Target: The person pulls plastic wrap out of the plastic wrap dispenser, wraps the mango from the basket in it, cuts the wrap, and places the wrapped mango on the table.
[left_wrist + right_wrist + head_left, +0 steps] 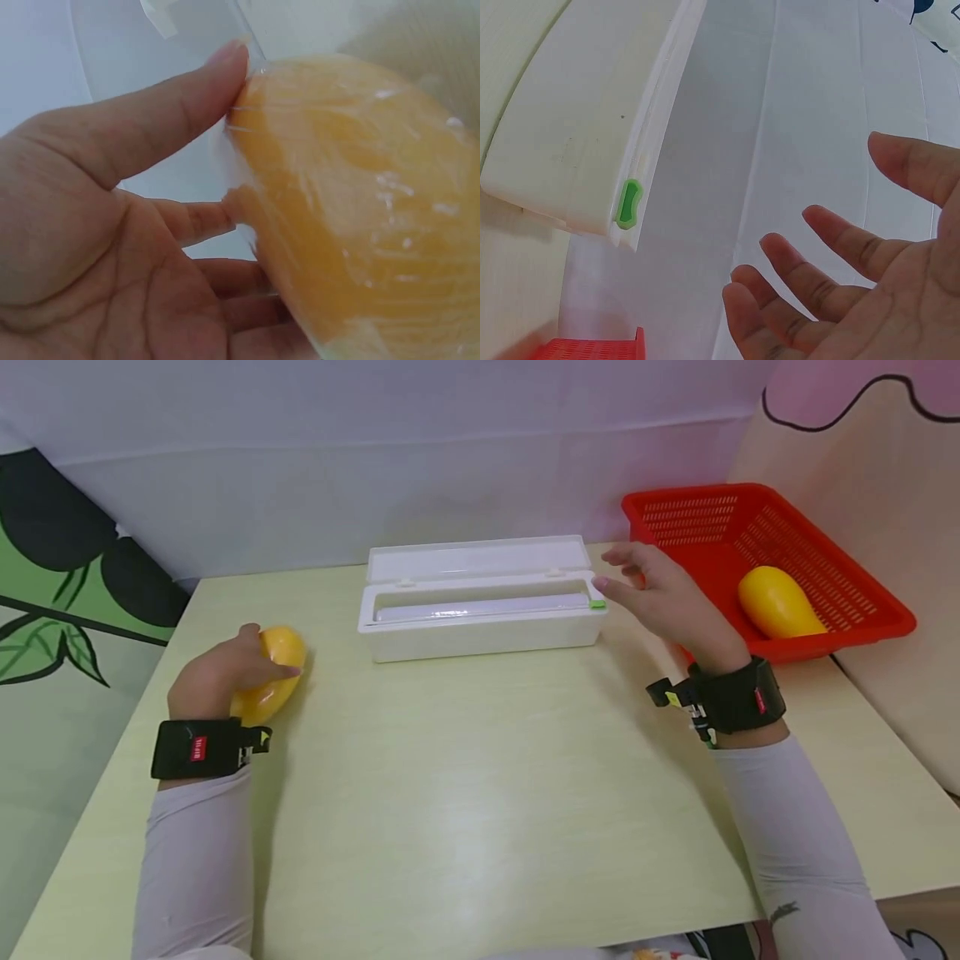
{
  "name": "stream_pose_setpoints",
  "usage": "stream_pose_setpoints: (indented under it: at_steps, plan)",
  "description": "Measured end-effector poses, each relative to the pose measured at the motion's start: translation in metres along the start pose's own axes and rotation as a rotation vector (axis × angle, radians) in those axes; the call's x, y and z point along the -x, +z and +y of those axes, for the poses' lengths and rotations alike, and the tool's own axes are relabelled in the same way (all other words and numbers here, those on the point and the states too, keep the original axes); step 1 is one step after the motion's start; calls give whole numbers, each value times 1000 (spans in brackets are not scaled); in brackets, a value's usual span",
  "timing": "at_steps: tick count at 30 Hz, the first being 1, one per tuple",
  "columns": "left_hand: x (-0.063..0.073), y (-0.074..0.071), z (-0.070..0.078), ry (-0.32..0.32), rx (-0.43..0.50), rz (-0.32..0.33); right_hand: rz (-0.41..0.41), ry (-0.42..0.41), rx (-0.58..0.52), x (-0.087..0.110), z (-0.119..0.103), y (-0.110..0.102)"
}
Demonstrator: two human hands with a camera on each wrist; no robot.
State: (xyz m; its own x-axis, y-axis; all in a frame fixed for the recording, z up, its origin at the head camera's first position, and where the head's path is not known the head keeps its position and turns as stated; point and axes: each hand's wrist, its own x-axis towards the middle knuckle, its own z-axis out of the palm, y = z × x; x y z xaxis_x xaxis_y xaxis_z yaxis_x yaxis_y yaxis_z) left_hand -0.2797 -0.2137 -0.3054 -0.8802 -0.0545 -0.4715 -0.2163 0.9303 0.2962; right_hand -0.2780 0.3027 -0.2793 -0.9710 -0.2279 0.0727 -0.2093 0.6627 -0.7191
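At the table's left side my left hand [232, 667] grips a yellow mango [281, 647]. Clear, wrinkled cling film covers this mango [360, 202] in the left wrist view, where the thumb and fingers press on its near side. My right hand [667, 597] is just off the right end of a white cling film dispenser [480, 635], its fingers relaxed and apart, holding nothing. The dispenser's lid [480, 560] is raised, showing a roll of film [480, 608] inside. A green slide cutter [629, 204] sits at the dispenser's right end.
Beyond my right hand, a red plastic basket [862, 593] stands at the table's back right. It contains another yellow mango [776, 602]. A pale cloth wall [450, 493] rises directly behind the dispenser. The pale wooden table [465, 777] spreads between my forearms.
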Motion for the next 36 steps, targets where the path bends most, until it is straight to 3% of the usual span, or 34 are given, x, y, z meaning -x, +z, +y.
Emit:
stream_pose_setpoints:
  at_steps: [9, 11, 13, 16, 20, 23, 27, 31, 34, 36]
  plan:
    - [5, 0, -2, -2, 5, 17, -13, 0, 20, -3, 4, -1]
    - [7, 0, 0, 0, -1, 48, -14, 0, 25, -3, 4, -2]
    - [8, 0, 2, 14, -2, 122, -13, 7, 28, -2, 4, -3]
    - [9, -1, 13, 59, 16, 314, -8, 13, 34, -1, 2, -5]
    - [12, -2, 34, 121, 71, 569, 17, 9, 34, 1, 1, -6]
    - [18, 1, 53, 175, 94, 699, 68, -8, 33, 2, 0, -5]
    - [19, 15, 77, 328, 98, 827, 136, -42, 32, 3, 0, -3]
    - [9, 31, 90, 590, 88, 938, 170, -68, 18, 2, 3, 0]
    - [-1, 41, 93, 741, 72, 968, 182, -74, -10, -1, 5, 5]
    - [-6, 46, 94, 784, 58, 964, 181, -74, -20, -4, 7, 9]
